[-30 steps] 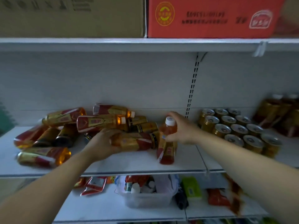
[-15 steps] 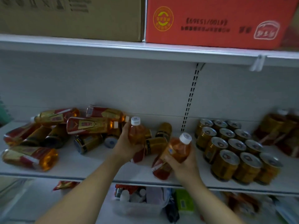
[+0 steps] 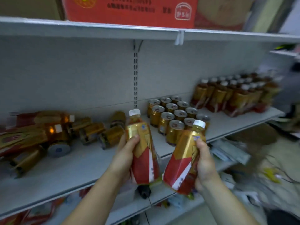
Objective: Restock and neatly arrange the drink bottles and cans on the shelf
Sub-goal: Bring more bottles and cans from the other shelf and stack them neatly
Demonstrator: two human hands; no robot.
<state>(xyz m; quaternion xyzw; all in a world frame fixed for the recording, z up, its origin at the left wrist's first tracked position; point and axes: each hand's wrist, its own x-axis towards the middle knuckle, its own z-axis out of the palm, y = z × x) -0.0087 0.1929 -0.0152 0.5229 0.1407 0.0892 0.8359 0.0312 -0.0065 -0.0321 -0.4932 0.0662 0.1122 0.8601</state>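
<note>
Around the hands: a block of upright gold cans (image 3: 172, 114) is sitting on the shelf (image 3: 81, 168) just beyond the gap between the hands. The held bottles are hiding part of the nearest cans. Further right of the right hand (image 3: 206, 164), rows of upright white-capped bottles (image 3: 235, 95) are standing in a tidy block. Left of the left hand (image 3: 123, 159), a toppled pile of bottles and cans (image 3: 48, 132) is lying sideways on the same shelf, blurred. A slotted upright (image 3: 135, 75) is running up the back wall above the left hand. Overhead, a red carton (image 3: 129, 10) and a brown carton (image 3: 29, 7) are sitting on the upper shelf (image 3: 97, 30). Below the hands, the lower shelf (image 3: 162, 198) is carrying clutter too blurred to identify.

Hands: the left one is gripping the left bottle (image 3: 141, 143) round its body, thumb across the gold label, cap up and leaning slightly left. The right one is gripping the right bottle (image 3: 181, 159) from its right side, thumb on the gold label, cap leaning right. Both bottles are being held off the shelf, in front of its edge, with bases close together and caps apart. Both forearms are reaching up from the lower frame edge.
</note>
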